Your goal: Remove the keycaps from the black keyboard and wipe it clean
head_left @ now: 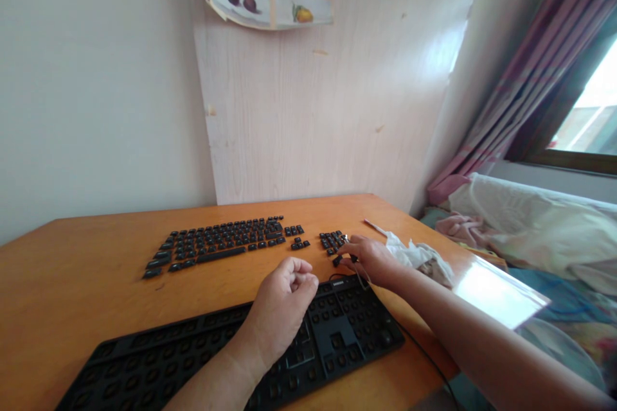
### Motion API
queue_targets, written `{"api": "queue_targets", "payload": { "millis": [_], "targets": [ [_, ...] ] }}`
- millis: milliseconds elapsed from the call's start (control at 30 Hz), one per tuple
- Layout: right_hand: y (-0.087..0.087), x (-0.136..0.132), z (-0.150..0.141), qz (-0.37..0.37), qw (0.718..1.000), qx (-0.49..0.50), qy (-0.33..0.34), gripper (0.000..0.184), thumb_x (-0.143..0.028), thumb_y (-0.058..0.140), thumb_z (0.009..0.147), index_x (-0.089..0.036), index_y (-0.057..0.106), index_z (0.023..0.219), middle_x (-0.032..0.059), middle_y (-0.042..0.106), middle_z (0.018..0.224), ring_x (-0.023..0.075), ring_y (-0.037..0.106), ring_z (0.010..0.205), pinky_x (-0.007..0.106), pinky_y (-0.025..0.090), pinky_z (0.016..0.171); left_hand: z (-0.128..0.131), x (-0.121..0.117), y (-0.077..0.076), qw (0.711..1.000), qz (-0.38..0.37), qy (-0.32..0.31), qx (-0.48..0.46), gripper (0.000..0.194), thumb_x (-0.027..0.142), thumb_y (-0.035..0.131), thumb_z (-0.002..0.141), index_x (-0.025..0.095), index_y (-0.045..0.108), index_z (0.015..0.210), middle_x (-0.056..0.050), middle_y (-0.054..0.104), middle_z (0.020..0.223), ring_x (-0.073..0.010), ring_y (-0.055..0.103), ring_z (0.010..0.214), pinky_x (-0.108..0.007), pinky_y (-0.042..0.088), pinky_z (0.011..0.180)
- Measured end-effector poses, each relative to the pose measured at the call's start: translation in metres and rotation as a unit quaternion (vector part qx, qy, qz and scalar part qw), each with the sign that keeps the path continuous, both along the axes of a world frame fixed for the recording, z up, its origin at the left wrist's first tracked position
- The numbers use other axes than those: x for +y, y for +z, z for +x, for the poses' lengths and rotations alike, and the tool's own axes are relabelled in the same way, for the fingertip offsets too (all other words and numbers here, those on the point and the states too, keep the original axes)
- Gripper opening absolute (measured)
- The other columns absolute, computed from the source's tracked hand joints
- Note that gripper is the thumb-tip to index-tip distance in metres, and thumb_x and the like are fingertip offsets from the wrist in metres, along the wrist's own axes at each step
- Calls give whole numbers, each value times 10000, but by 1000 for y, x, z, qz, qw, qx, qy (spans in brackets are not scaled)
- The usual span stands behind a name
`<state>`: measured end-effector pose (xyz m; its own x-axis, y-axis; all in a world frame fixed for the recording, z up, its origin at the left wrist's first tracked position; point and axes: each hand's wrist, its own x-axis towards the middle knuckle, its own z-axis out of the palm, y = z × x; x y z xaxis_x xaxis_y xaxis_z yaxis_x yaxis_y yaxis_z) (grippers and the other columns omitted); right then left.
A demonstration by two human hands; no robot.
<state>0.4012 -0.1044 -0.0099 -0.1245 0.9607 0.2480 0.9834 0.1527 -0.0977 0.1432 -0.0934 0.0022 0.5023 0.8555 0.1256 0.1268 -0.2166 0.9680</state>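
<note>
A black keyboard base [332, 334] with its key sockets bare lies in front of me on the table. My left hand [288, 295] is over its middle, fingers curled and thumb pressed to them; whatever they may pinch is hidden. My right hand [369, 259] reaches past the base's back edge to the number-pad keycaps [330, 241]. Its fingers are closed round what looks like a keycap puller [365, 279], whose thin wire loop hangs below the palm. Black keycaps sit right by the fingertips. Farther left, loose keycaps [216, 239] lie in keyboard order.
A crumpled white cloth [417, 255] and a thin brush-like stick [374, 227] lie right of my right hand. The keyboard's cable [429, 359] runs off the right table edge. A shiny pale sheet [501, 292] and piled fabric [540, 212] are beyond it.
</note>
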Motion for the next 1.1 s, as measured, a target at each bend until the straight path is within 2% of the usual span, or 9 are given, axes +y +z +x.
{"api": "queue_targets", "payload": {
  "millis": [233,567,800,1000,1100],
  "targets": [
    [-2,3,0,19,999,19,32,205,-312,588,885,-248,723,1026,53,644,946,165,597,812,252,402,685,0,-3,4,1000,2,5,5,269,399,594,812,168,586,951,6,607,727,-152,556,697,-263,428,665],
    [2,7,-7,11,1000,-1,18,191,-283,575,884,-245,733,984,60,661,925,179,602,819,257,397,684,0,-3,4,1000,19,14,1,255,381,598,811,164,601,945,-24,643,772,-167,588,726,-273,453,689],
    [0,7,-7,16,1000,11,-8,206,-333,576,886,-250,733,991,49,659,897,168,600,792,249,385,658,0,-3,3,1000,27,11,2,263,381,588,826,158,597,964,-28,641,788,-167,588,738,-277,454,693],
    [-5,8,-1,31,999,27,1,218,-317,560,887,-242,723,1011,45,657,894,155,596,752,243,393,651,0,-2,1,1000,25,8,2,250,378,593,821,166,600,954,-25,642,779,-173,597,743,-279,450,702],
    [-6,7,-1,25,999,22,9,217,-294,561,880,-252,725,1016,46,669,916,170,613,794,251,406,669,0,-2,1,1000,25,7,-1,263,386,592,822,167,605,967,-31,650,799,-176,601,759,-284,455,725]
  ]
}}
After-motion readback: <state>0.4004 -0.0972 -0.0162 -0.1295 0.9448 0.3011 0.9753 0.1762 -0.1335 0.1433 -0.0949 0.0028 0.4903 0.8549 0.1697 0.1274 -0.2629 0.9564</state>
